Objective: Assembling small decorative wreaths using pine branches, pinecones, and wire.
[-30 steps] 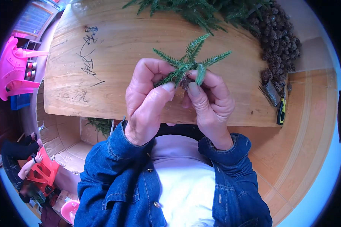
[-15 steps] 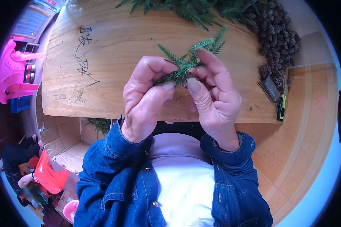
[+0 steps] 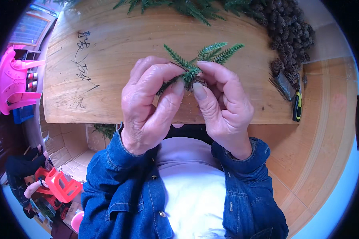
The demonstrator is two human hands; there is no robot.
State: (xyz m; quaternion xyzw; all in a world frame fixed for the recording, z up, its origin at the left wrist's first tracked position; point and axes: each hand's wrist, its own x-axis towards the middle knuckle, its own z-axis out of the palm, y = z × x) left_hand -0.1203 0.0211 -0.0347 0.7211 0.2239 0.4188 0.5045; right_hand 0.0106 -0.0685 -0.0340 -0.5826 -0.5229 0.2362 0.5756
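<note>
Above the near edge of the wooden table (image 3: 115, 79), both hands grip a green artificial pine sprig (image 3: 192, 73) with several needled fronds fanning upward. My left hand (image 3: 147, 105) is closed, pinching the sprig's left side between thumb and bent fingers. Closed too is my right hand (image 3: 227, 103), its thumb and forefinger on the sprig's right side. A small brown pine cone (image 3: 200, 81) shows partly between the right thumb and fingers, against the base of the fronds. The fingers hide the rest of the cone and the stem.
Pine cones (image 3: 285, 36) are heaped at the far right, with green branches (image 3: 187, 8) along the far edge. A wire bundle (image 3: 283, 87) and yellow-black utility knife (image 3: 297, 106) lie near the right corner. A cardboard box (image 3: 66, 139), pink chair (image 3: 8, 79) and person with a red stool (image 3: 64, 185) are leftward.
The sprig's right fronds have tipped down and to the right. My left hand has shifted slightly left, still pinching. At lower left, the red stool beside the person has turned.
</note>
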